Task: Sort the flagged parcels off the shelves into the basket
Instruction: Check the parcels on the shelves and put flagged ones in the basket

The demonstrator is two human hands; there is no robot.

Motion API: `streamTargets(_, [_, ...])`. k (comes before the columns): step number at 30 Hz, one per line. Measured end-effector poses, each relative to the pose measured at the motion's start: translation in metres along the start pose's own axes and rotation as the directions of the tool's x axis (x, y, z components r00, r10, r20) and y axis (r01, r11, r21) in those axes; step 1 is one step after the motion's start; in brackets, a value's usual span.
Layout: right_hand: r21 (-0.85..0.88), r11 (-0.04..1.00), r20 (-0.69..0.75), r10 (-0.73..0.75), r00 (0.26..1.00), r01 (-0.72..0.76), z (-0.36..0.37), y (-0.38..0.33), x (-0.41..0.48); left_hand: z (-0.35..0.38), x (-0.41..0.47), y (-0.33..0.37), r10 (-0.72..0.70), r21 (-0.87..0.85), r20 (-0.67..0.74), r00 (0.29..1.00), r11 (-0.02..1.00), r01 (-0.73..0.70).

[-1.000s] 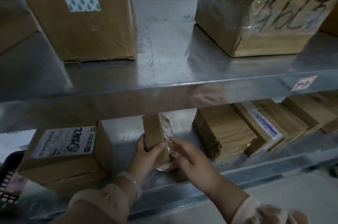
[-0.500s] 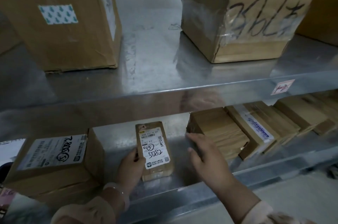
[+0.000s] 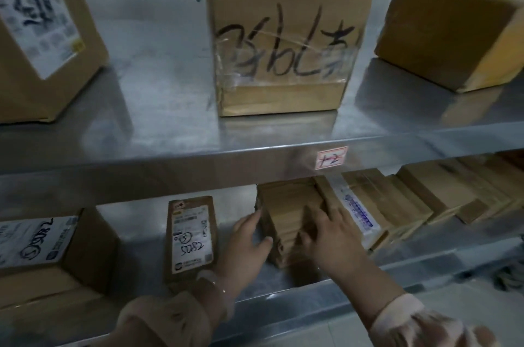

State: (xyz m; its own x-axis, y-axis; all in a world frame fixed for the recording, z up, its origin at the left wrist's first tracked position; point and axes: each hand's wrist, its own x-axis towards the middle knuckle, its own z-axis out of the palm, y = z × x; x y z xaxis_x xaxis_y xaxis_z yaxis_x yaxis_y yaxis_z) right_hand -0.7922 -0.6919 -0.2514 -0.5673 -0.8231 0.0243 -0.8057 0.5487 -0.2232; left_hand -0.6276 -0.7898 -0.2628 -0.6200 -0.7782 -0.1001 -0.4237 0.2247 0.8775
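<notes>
- Two hands are on one thing: the plain brown cardboard parcel (image 3: 286, 222). It stands on edge at the left end of a row of brown cardboard parcels (image 3: 425, 199) on the grey metal lower shelf (image 3: 283, 298).
- Your left hand (image 3: 249, 244) lies against its left face, fingers fairly straight and thumb on the near edge. Your right hand (image 3: 331, 236) is spread over its top and right side, fingers apart. Neither hand has wrapped round it yet.
- You appear to be at the checking step, working this parcel free of the row so you can read it. No label shows on it, so I cannot tell whether it is flagged.
- Just left of your left hand lies a small white-labelled brown parcel (image 3: 191, 236) with handwritten marks, which neither hand touches.
- Next, tip the end parcel toward you and hold its neighbours back with your right fingers so the leaning row does not slide.
- If it is flagged, grip it firmly and carry it to the basket, which is out of view here.
</notes>
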Motion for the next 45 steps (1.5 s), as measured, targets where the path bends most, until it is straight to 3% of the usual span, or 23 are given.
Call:
streamTargets(2, [-0.033,0.996,0.012,-0.085,0.996,0.085,-0.003,0.007,0.002,0.017,0.006,0.006,-0.036,-0.045,0.044,0.998,0.998,0.038])
streamTargets(7, [0.052,0.977,0.039,-0.208,0.977,0.206,-0.006,0.018,0.005,0.04,0.019,0.002,-0.077,0.128,0.027,0.997,0.989,0.073])
streamTargets(11, [0.228,0.953,0.015,-0.207,0.978,0.199,-0.013,0.025,0.007,0.041,0.01,-0.01,-0.124,-0.049,-0.011,0.992,0.991,0.123])
streamTargets(14, [0.303,0.933,-0.026,-0.193,0.981,0.191,-0.018,0.027,0.01,0.033,0.005,-0.018,-0.155,-0.117,-0.083,0.984,0.982,0.145])
streamTargets(17, [0.321,0.909,0.008,-0.283,0.959,0.265,-0.02,0.019,0.009,0.029,0.008,-0.013,-0.197,-0.043,-0.228,0.954,0.98,0.192])
streamTargets(19, [0.351,0.877,0.017,-0.355,0.935,0.327,-0.019,0.011,0.003,0.026,0.008,0.001,-0.271,-0.159,-0.257,0.928,0.959,0.236])
streamTargets(22, [0.435,0.814,0.002,-0.428,0.904,0.384,-0.018,0.005,-0.005,0.022,0.007,0.025,-0.313,-0.478,-0.153,0.937,0.854,0.207])
streamTargets(25, [0.426,0.76,-0.068,-0.514,0.855,0.491,-0.023,0.001,-0.004,0.017,0.007,0.037,-0.207,-0.582,-0.029,0.978,0.799,0.152])
streamTargets(28, [0.454,0.706,-0.14,-0.545,0.826,0.543,-0.029,0.001,-0.001,0.015,0.005,0.037,-0.242,-0.711,0.008,0.97,0.681,0.176])
streamTargets(30, [0.529,0.687,-0.21,-0.462,0.861,0.498,-0.031,0.005,0.003,0.013,-0.001,0.035,-0.271,-0.789,0.033,0.962,0.584,0.192])
streamTargets(32, [0.658,0.668,-0.215,-0.277,0.937,0.348,-0.032,0.008,0.008,0.011,-0.006,0.028,-0.293,-0.863,0.087,0.952,0.455,0.219])
streamTargets(34, [0.759,0.638,-0.048,-0.14,0.989,0.127,-0.031,0.012,0.015,0.01,-0.01,0.019,-0.249,-0.92,0.156,0.956,0.316,0.233])
streamTargets(36, [0.811,0.583,0.157,-0.138,0.978,-0.047,-0.024,0.017,0.016,0.01,-0.014,0.013,-0.176,-0.953,0.159,0.971,0.23,0.198])
streamTargets(38, [0.844,0.522,0.24,-0.154,0.958,-0.127,-0.015,0.02,0.015,0.01,-0.015,0.012,-0.168,-0.951,0.112,0.979,0.268,0.154])
streamTargets(39, [0.853,0.505,0.237,-0.148,0.96,-0.132,-0.011,0.022,0.013,0.009,-0.016,0.013,-0.199,-0.921,0.055,0.978,0.369,0.127])
streamTargets(41, [0.865,0.491,0.192,-0.13,0.973,-0.105,-0.006,0.024,0.01,0.005,-0.018,0.019,-0.218,-0.677,-0.115,0.969,0.731,0.084])
streamTargets(42, [0.861,0.501,0.166,-0.126,0.978,-0.081,-0.006,0.025,0.009,0.003,-0.019,0.021,-0.186,-0.513,-0.203,0.962,0.856,0.057])
streamTargets(43, [0.851,0.523,0.132,-0.136,0.982,-0.042,-0.007,0.024,0.007,0.003,-0.019,0.021,-0.166,-0.433,-0.265,0.95,0.901,0.036])
streamTargets(45, [0.817,0.576,0.077,-0.175,0.982,0.038,-0.007,0.022,0.004,0.001,-0.025,0.025,-0.169,-0.462,-0.34,0.925,0.887,-0.008])
